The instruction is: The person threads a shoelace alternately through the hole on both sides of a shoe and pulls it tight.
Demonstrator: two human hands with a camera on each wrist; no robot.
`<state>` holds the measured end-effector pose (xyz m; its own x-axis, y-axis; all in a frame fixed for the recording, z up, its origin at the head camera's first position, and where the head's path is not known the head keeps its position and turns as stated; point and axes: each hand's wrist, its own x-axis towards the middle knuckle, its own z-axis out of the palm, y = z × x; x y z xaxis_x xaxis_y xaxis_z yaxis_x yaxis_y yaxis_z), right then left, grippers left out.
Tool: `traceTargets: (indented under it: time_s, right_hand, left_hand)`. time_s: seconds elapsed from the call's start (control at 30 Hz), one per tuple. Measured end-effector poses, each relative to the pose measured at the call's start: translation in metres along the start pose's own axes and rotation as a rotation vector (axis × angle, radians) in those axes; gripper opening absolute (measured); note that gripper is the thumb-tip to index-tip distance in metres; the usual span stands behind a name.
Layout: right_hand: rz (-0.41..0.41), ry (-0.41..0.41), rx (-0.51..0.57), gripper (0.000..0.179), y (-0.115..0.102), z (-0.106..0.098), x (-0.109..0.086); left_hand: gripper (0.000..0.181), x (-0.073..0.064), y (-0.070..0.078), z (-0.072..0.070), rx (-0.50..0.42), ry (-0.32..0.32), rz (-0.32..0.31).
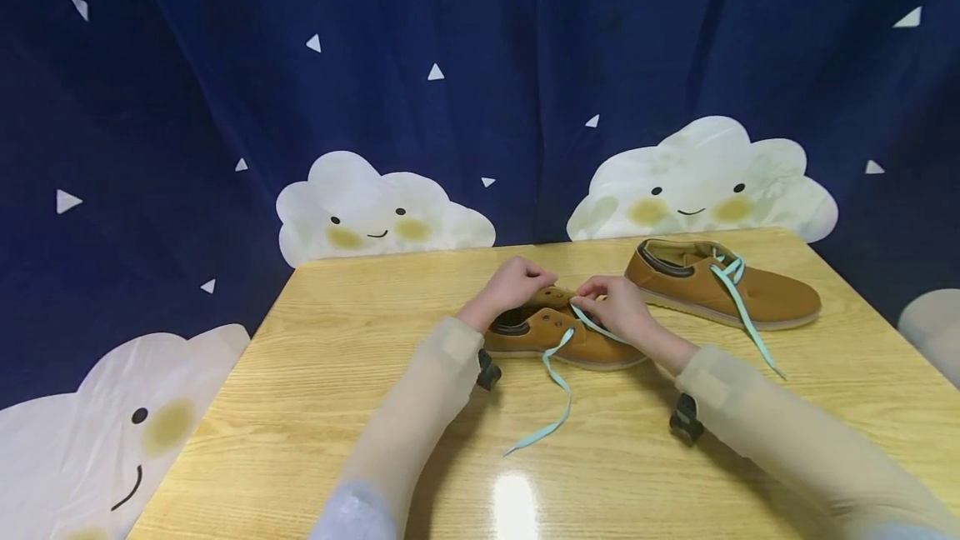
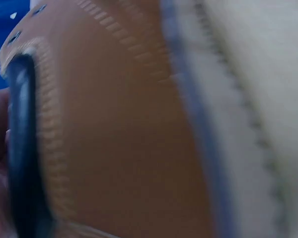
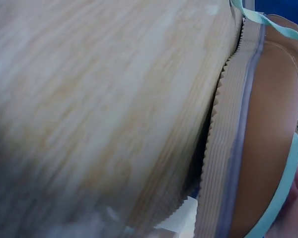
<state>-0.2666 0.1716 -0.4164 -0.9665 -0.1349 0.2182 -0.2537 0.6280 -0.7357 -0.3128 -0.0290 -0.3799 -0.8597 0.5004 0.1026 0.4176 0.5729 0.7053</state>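
Hands [image 1: 517, 285] [image 1: 621, 307], grip unclear, at shoe's [image 1: 600, 350] eyelet flap [image 1: 551, 297], second shoe [image 1: 776, 298] near, table's left edge [image 1: 258, 342] distant

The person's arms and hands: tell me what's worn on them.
Long beige sleeves cover both forearms, with pale blue cloth farther up. A small black device shows by each cuff. The left hand and right hand wear no gloves.
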Motion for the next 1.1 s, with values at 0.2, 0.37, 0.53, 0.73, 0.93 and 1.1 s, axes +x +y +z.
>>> traceTargets:
  time_s: [0.2,0.37,0.53,0.73,0.93,1.1]
  right_hand:
    - [0.014,-0.017,0.012,0.011,-0.001,0.000,0.000]
    - [0.013,-0.027,0.018,0.010,-0.001,0.000,-0.002]
    - [-0.006,-0.022,0.012,0.010,-0.001,-0.001,-0.001]
    - [-0.029,-0.028,-0.001,0.009,0.000,-0.004,0.002]
    - [-0.084,-0.012,-0.049,0.008,0.000,-0.008,0.005]
    - [-0.085,-0.033,-0.071,0.008,-0.001,-0.010,0.006]
  left_hand:
    - [0.019,0.020,0.004,-0.008,-0.026,-0.176,-0.050]
    - [0.019,0.027,0.003,-0.005,-0.001,-0.259,-0.050]
    - [0.017,0.030,0.004,0.000,0.011,-0.239,-0.010]
    - [0.015,0.029,0.008,0.001,0.042,-0.231,0.012]
    - [0.015,0.028,0.008,0.001,0.065,-0.191,0.001]
    - [0.014,0.024,0.004,-0.003,0.037,-0.146,-0.020]
